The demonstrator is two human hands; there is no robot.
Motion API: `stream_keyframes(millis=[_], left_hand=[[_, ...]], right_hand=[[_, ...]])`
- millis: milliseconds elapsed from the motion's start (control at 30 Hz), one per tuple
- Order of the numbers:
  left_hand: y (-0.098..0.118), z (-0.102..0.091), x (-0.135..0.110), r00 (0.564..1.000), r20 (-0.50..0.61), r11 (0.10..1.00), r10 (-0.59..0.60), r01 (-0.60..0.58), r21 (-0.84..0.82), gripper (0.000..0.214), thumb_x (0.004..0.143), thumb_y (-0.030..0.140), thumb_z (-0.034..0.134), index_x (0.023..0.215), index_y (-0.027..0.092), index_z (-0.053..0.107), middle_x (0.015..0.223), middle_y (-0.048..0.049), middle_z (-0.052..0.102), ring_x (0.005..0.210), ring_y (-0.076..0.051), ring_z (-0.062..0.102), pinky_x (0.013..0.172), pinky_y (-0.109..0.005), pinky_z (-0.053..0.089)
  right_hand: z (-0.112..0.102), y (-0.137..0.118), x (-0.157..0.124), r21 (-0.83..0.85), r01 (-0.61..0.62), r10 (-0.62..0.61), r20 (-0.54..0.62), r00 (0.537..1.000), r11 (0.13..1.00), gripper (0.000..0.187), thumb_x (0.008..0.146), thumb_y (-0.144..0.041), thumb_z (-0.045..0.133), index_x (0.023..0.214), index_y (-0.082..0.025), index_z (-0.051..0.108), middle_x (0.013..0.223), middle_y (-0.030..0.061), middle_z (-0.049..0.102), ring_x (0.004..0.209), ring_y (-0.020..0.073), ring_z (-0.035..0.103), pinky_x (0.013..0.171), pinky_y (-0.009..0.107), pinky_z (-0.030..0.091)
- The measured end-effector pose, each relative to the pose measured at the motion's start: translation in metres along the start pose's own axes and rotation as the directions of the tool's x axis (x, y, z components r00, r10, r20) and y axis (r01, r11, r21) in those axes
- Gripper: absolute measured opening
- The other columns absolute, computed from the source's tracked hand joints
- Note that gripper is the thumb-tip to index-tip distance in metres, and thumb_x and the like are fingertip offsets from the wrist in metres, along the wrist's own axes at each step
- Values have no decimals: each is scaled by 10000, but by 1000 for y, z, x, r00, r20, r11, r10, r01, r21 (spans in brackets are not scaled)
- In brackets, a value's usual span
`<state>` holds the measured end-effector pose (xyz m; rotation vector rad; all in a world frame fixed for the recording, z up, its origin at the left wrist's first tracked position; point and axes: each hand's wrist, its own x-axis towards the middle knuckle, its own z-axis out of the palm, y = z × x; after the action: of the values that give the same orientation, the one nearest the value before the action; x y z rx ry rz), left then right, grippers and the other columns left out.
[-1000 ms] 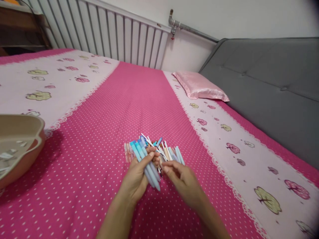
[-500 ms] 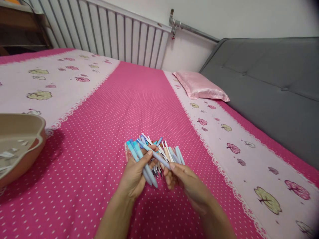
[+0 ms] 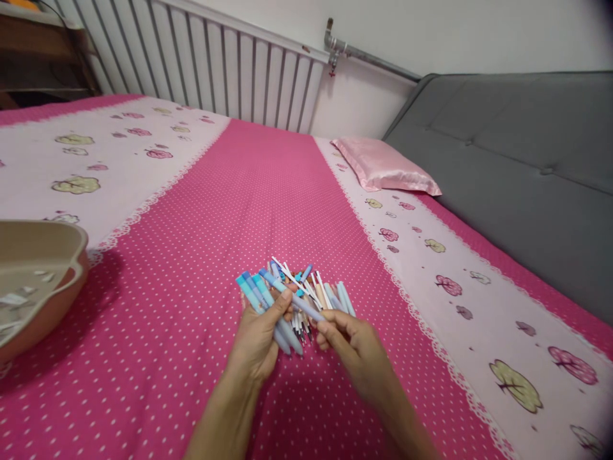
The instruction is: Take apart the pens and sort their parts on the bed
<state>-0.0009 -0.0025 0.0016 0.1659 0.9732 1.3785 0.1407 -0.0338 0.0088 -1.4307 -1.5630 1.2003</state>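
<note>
Several blue and grey pen barrels [image 3: 252, 291] are fanned out in my left hand [image 3: 258, 332], its thumb pressed over them. Another pen barrel [image 3: 304, 306], lilac-grey with a blue end, slants between both hands. My right hand [image 3: 352, 345] pinches its lower end, while its blue end rests by my left thumb. Behind my hands lies a pile of pen parts: white refills [image 3: 320, 284] with dark tips and pale barrels [image 3: 342, 297] on the right. Part of the pile is hidden by my hands.
A beige and orange basin [image 3: 71, 246] holding small white scraps stands at the left. Pink dotted bedding [image 3: 268, 191] spreads beneath everything. A pink pillow [image 3: 383, 165] lies by the grey headboard [image 3: 517, 147], and a white radiator [image 3: 215, 64] lines the wall.
The barrels in my left hand are spread wider, shifted slightly left. My right hand's fingers have closed in around the lower end of the slanting barrel.
</note>
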Motion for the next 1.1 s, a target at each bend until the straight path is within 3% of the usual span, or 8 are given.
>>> stream_keyframes(millis=[133,233,333,533,800,900,1000,1100], left_hand=[[2,1,-1,1000,-14,1000,6,-6,-12,133,624,62,747,730,76,669,533,25,538,438,-40,475,422,-128,429],[2,0,-1,1000,-10,1000,-3,3,-13,127,648,57,726,766,72,681,545,19,545,435,-41,475,415,-130,436],[0,-2,0,1000,6,1000,-15,15,-16,149,668,64,713,816,61,695,561,14,551,445,-38,481,422,-125,445],[-1,-4,2,998,57,1000,8,-6,-22,147,675,111,726,813,67,700,533,26,518,445,-35,467,422,-116,436],[1,0,0,1000,5,1000,-3,3,-25,139,715,54,670,854,48,682,571,12,536,447,-33,469,430,-117,435],[2,-2,0,999,32,1000,-7,8,-24,126,739,77,655,855,38,685,555,14,521,444,-33,462,430,-118,432],[2,-5,2,997,74,1000,-3,4,-15,139,748,116,662,862,41,687,546,17,509,451,-37,463,431,-123,432],[1,-5,2,998,65,1000,14,-13,-13,149,744,114,667,876,49,684,556,21,507,456,-38,463,424,-123,427]], right_hand=[[7,1,-2,-194,63,-97,-168,981,979,212,847,-338,529,907,-191,671,722,19,670,638,162,593,614,263,441],[10,1,0,-170,41,-93,-312,946,985,134,744,-299,657,830,-196,651,767,28,675,694,173,602,669,282,466],[10,0,3,17,-8,13,-280,960,1000,312,661,-329,737,905,-183,609,828,42,670,733,178,613,669,284,484],[6,0,3,150,-54,59,-28,998,987,374,864,-458,480,745,-141,639,618,25,610,583,140,559,589,261,449],[13,-2,3,-28,-24,13,-346,938,999,178,685,-309,701,777,-176,625,688,8,638,609,142,555,596,255,446],[14,2,5,120,-37,63,-223,973,992,286,705,-376,688,881,-170,595,759,27,646,651,148,577,612,259,461],[13,6,6,222,-67,76,-35,996,973,372,844,-490,492,878,-141,614,685,36,627,602,138,567,590,255,452],[10,6,5,187,-64,71,-31,997,980,408,860,-495,466,759,-137,634,603,23,602,549,130,549,562,243,434]])
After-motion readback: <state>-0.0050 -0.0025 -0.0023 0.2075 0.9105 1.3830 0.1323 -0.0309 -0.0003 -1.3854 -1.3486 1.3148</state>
